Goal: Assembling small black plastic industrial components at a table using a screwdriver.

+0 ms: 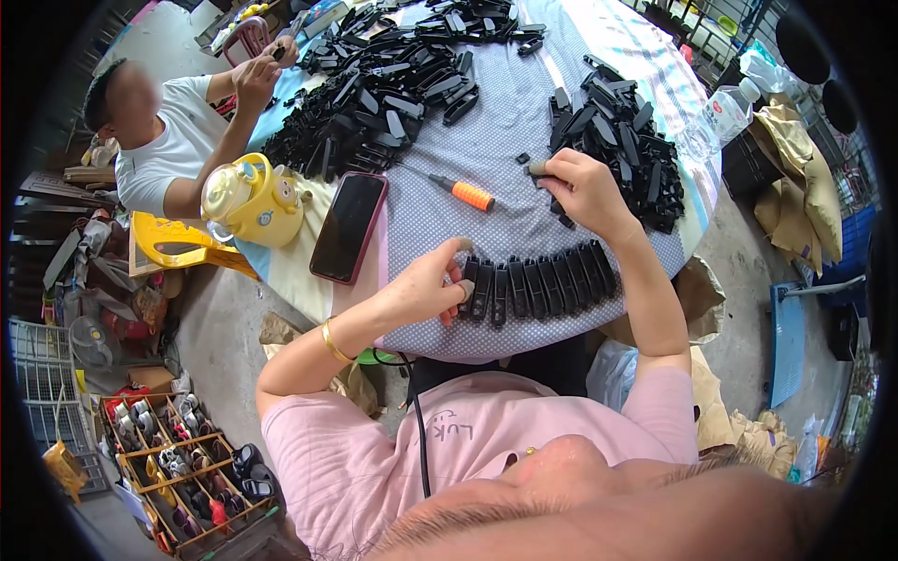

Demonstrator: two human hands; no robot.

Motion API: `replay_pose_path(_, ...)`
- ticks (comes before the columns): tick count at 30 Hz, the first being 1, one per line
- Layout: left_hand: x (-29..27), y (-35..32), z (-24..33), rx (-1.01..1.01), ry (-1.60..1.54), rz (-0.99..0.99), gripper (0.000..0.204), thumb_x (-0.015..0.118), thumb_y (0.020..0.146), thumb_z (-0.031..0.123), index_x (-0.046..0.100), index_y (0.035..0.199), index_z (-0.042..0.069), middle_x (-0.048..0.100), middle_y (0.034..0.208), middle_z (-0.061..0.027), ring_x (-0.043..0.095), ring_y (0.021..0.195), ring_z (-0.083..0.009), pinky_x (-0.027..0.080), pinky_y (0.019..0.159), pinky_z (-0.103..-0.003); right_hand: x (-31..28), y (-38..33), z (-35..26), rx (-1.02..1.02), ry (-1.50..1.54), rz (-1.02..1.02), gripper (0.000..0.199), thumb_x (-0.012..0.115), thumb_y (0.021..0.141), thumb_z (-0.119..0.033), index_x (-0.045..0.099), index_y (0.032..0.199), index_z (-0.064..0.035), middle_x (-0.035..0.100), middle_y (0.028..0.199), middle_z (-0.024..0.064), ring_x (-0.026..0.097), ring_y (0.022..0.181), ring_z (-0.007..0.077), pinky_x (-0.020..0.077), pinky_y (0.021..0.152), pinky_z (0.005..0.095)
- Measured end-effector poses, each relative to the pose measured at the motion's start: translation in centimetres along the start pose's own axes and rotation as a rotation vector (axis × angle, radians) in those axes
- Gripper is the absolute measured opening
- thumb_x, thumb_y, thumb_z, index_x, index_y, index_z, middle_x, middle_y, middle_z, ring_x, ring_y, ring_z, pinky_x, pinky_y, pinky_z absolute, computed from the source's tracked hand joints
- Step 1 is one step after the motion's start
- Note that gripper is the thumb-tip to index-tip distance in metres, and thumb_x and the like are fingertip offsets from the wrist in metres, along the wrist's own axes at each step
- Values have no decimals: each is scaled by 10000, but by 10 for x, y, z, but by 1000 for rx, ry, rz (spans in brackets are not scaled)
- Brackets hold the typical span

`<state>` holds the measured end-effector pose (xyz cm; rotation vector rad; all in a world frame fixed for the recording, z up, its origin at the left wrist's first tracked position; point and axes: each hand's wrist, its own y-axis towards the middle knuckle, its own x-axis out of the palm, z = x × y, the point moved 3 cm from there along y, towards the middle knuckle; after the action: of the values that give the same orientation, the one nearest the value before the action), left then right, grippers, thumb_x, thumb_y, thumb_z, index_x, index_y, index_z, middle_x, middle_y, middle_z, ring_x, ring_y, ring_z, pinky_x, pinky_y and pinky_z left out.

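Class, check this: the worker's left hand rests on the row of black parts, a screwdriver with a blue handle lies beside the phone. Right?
One detail is wrong: the screwdriver has an orange handle, not blue, as the head view shows. The left hand does rest on the row of black parts, and the screwdriver lies beside the phone.

Bare tabletop (486, 150) open around my orange-handled screwdriver (463, 193), phone (348, 226) blocking left of it, black-part heaps behind (383, 93) and right (617, 150), lined-up row (538, 285) below it.

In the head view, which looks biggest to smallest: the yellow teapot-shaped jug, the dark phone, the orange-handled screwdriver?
1. Yellow teapot-shaped plastic jug and dark flat phone with a red case: about alike in the picture, so no ranking between them.
2. Orange-handled screwdriver: clearly smallest.
All three lie on the table at similar nearness.
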<state>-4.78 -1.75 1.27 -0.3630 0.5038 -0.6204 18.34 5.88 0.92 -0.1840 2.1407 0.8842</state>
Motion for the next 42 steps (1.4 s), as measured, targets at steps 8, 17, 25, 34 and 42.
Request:
replay_pose_path(8,-31,46,34,442,478,259,320,595,801,120,586,1106,22,545,870,-121,581,705,-188,465,642,-310,-24,-3,19,261,364,516,104,650,805,2,612,902,8,610,797,5,583,721,55,483,653,190)
replay_pose_path(17,-16,228,88,380,354,337,356,668,754,314,661,931,6,646,820,-157,616,693,-247,483,645,-339,-31,-3,27,156,152,660,79,661,807,-29,607,860,-9,615,788,7,574,695,51,479,633,186)
replay_pose_path(25,-19,236,74,321,147,306,393,778,643,271,653,890,-7,657,841,-125,633,752,-215,508,669,-334,-29,-6,35,197,243,638,85,661,806,-23,611,871,0,630,791,21,586,680,63,483,612,193)
replay_pose_path(34,-29,129,73,706,278,482,297,698,749,72,616,1028,8,614,711,-70,569,590,-99,455,545,-258,-17,5,10,-36,167,329,124,649,754,42,585,847,-8,621,1022,98,589,900,185,496,721,277)
replay_pose_path(42,-22,115,54,500,-507,130,334,677,783,69,582,1084,-40,595,817,-39,583,721,-92,460,597,-205,5,0,8,123,482,204,114,615,782,75,591,885,32,617,959,102,625,845,142,517,716,247)
